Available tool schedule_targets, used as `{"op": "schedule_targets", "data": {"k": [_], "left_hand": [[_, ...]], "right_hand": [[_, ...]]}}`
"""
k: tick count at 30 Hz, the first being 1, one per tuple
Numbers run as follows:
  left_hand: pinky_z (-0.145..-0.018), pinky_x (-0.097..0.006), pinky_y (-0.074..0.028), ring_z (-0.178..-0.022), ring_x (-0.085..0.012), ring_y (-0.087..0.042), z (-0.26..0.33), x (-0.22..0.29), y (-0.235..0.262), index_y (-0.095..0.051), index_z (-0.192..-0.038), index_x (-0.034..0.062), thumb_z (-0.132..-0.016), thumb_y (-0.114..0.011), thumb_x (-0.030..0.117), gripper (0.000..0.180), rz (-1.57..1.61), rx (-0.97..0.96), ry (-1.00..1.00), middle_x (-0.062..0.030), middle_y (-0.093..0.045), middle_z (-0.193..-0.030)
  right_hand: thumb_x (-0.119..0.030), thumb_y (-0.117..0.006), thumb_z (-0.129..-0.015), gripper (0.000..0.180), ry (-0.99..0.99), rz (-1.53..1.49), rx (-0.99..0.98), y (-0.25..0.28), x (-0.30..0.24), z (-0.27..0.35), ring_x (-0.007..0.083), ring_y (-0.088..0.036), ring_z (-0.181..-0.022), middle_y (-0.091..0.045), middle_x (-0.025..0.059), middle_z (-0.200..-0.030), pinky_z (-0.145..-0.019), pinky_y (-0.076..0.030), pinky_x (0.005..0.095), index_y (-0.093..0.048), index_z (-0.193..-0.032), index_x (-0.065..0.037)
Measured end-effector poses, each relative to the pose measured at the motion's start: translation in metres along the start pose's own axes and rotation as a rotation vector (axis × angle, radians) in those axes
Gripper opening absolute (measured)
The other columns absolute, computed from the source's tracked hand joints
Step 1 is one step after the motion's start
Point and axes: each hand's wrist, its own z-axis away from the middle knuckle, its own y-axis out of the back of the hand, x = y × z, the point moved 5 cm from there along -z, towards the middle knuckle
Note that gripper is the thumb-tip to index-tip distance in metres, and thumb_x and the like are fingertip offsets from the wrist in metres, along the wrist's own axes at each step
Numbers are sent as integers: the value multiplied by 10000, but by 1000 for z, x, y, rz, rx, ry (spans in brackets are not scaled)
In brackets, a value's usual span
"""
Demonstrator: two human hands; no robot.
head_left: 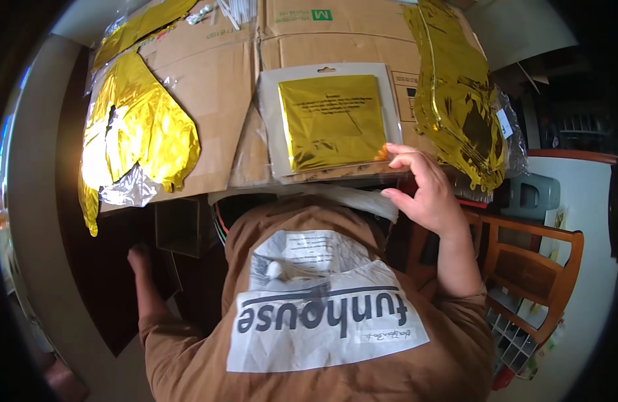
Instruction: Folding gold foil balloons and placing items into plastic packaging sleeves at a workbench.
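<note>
A flat gold foil packet (335, 120) on a pale backing card (272, 134) with a hang hole lies at the middle of the cardboard-covered table. My right hand (426, 191) hovers by the packet's lower right corner, fingers apart and nothing held; an orange reflection of the fingertips shows on the foil. Down at my left side, below the table edge, hangs my left hand (140, 258); it is small and dark, and its fingers are not clear. Shiny gold foil sheets or deflated balloons lie on both sides, a left one (138, 127) and a right one (456, 100).
Cardboard (212, 100) covers the table. White sticks (238, 12) and another gold foil piece (141, 30) lie at its far left. Clear plastic wrap (513, 134) edges the right side. A wooden chair (526, 268) and a grey-green plastic stool (533, 195) stand at my right.
</note>
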Motion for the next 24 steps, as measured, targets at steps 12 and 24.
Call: {"op": "schedule_targets", "data": {"k": [12,24], "left_hand": [[-799,-547,-575,-917,-472,-701,-38,5,-109,-727,-1014,21,-905,-661,402,402,-566,322,-46,-252,-726,-992],[-1064,-605,-425,-1302,-358,-577,-49,7,-71,-753,-1137,80,-918,-644,470,460,-640,-436,138,-201,-627,-1374]], "right_hand": [[-60,-811,-772,352,-223,18,-57,-1,-5,-5,325,-630,-1224,-644,132,-1361,-1023,-496,398,-597,-1051,-41],[-101,-871,-685,726,48,350,-57,3,-13,-5,326,-531,-1311,-546,113,-1460,-1106,-424,458,-580,-1350,-92]]}}
